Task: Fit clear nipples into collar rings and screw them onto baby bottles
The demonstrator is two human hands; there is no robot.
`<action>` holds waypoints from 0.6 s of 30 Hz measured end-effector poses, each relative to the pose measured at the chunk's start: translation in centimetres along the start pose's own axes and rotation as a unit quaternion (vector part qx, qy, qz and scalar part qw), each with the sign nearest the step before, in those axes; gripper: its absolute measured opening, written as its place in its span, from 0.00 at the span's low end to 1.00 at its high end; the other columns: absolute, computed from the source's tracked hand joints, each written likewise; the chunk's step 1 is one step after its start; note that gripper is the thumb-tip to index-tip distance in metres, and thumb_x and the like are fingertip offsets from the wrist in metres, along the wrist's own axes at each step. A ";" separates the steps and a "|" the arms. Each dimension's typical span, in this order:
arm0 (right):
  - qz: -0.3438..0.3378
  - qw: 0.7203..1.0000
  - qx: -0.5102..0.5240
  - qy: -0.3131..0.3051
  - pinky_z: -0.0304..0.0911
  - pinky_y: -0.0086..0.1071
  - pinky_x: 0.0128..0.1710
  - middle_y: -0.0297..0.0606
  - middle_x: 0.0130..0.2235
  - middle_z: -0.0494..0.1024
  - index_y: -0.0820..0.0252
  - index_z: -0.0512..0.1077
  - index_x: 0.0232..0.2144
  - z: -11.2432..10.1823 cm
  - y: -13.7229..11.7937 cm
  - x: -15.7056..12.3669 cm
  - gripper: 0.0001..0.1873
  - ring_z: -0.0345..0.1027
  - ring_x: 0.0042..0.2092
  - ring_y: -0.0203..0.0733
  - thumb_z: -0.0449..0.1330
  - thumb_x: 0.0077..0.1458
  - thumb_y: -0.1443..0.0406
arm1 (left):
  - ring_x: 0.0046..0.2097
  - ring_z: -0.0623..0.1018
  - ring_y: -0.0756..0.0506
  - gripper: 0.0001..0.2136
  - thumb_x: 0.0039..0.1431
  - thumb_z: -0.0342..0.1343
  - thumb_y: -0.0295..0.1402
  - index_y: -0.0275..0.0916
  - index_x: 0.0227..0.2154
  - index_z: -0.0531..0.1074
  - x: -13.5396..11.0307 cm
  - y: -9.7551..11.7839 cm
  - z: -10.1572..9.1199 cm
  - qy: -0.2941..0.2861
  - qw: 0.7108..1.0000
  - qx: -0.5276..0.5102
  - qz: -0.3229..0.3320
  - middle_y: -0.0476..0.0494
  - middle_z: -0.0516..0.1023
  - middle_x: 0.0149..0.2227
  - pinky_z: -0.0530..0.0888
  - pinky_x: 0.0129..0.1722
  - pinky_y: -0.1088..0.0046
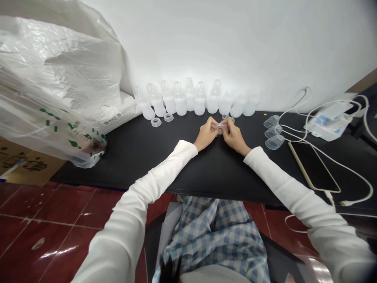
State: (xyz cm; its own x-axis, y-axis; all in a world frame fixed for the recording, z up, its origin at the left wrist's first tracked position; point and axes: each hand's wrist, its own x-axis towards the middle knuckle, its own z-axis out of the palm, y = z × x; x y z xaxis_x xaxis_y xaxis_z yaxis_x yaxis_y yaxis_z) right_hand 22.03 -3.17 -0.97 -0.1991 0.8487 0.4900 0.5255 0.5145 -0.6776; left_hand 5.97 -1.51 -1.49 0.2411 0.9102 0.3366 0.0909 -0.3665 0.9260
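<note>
Two hands: our left hand (pixel 207 133) and right hand (pixel 232 135) meet just in front of the row of bottles (pixel 194 100), with the fingertips touching.
Grip: both sets of fingers are closed on one small clear part (pixel 220 126), pinched from either side. We judge the two-sided hold keeps so small and slick a piece from slipping.
Part's place: on the near side of the row, towards its right half, low over the black table (pixel 141 157). We cannot tell whether it touches the top.
Row itself: the bottles stand upright against the white wall, which leaves the near side of the table open.
Loose rings: two clear rings (pixel 156 122) lie flat just in front of the row's left end.
Clear caps: three caps (pixel 272 131) lie on their sides past the row's right end, apart from our hands.
Crowded side: right of the row lie a phone (pixel 313 165), a charger box (pixel 330 124) and white cables.
Left side: a big plastic bag (pixel 59 78) slumps over the table corner left of the row.
Open room: the bare stretch between the row and the front edge, under our wrists, is widest.
</note>
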 end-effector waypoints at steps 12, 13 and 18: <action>0.020 0.999 0.045 -0.001 0.61 0.35 0.31 0.30 0.28 0.68 0.53 0.65 0.41 0.0 0.3 0.1 0.21 0.61 0.28 0.39 0.55 0.64 0.43 | 0.29 0.77 0.53 0.14 0.62 0.66 0.34 0.40 0.35 0.64 0.3 0.2 -0.1 -0.025 0.991 -0.116 -0.065 0.55 0.74 0.28 0.75 0.35 0.75; 0.021 0.999 0.049 -0.005 0.62 0.36 0.31 0.31 0.29 0.69 0.53 0.65 0.42 0.0 0.2 0.1 0.22 0.62 0.29 0.40 0.54 0.64 0.42 | 0.30 0.78 0.53 0.14 0.62 0.66 0.35 0.40 0.35 0.64 0.3 0.1 -0.1 -0.028 0.990 -0.125 -0.065 0.55 0.74 0.28 0.76 0.36 0.75; 0.017 0.998 0.053 -0.024 0.63 0.37 0.34 0.34 0.31 0.72 0.54 0.67 0.40 -0.4 -0.4 -0.1 0.26 0.63 0.30 0.39 0.52 0.65 0.40 | 0.36 0.78 0.53 0.13 0.61 0.67 0.36 0.39 0.34 0.65 0.3 0.0 -0.1 -0.037 0.986 -0.155 -0.042 0.53 0.75 0.31 0.77 0.41 0.75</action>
State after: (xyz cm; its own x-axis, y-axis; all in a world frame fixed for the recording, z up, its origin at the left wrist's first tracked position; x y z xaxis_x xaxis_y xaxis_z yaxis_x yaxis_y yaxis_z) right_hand 22.15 -3.50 -0.47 -0.2221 0.8699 0.4405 0.4431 0.4925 -0.7491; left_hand 5.92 -1.23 -1.33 0.3155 0.9144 0.2535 -0.1827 -0.2036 0.9618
